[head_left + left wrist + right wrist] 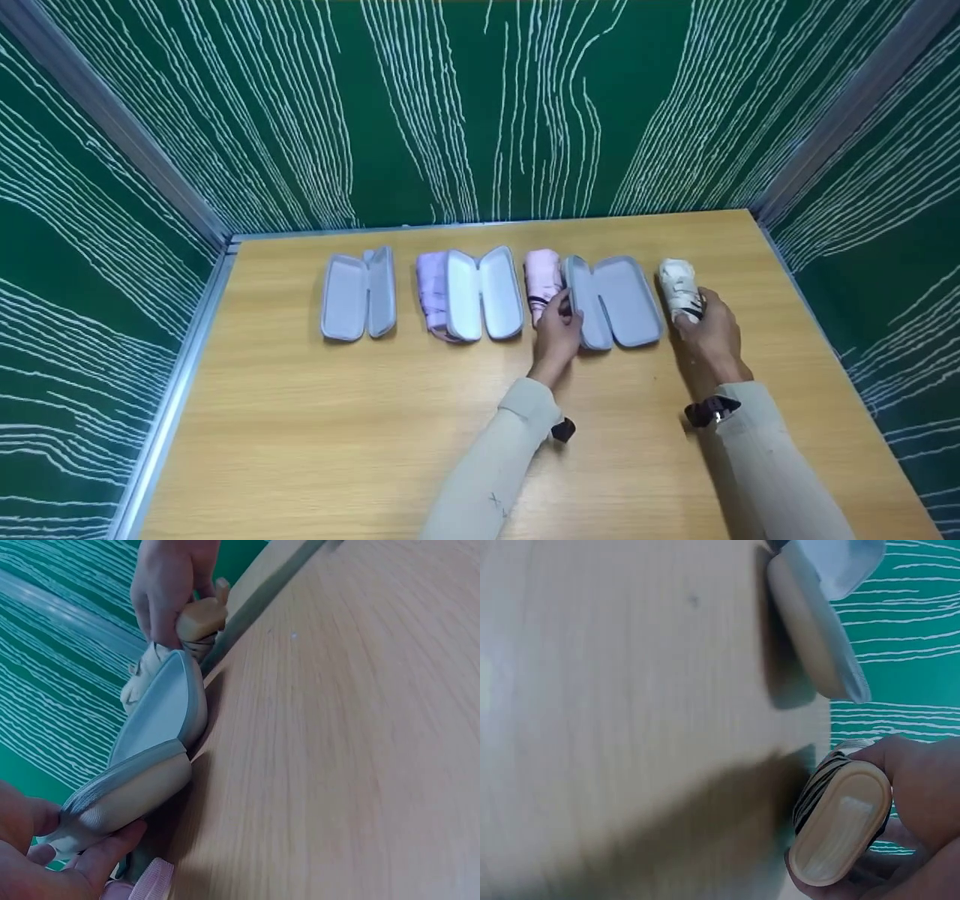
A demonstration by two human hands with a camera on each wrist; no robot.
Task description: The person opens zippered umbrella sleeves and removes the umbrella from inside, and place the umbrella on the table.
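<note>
At the right end of a row, a grey hard case (630, 300) lies spread open on its hinge. My left hand (556, 335) holds its left half, thumb and fingers on either side of the shell (127, 799) in the left wrist view. A folded pink umbrella (541, 271) lies just left of that hand. My right hand (716, 337) grips a folded white umbrella (678, 277) near its handle end, right of the case. In the right wrist view the umbrella's flat tan end (844, 825) faces the camera, with fingers wrapped around it.
Another opened case (501, 292) partly covers a folded purple umbrella (430, 281). Farther left stands a third opened case (345, 296). All are on a wooden table (337, 435), whose back edge meets green walls (405, 150) with white wavy lines.
</note>
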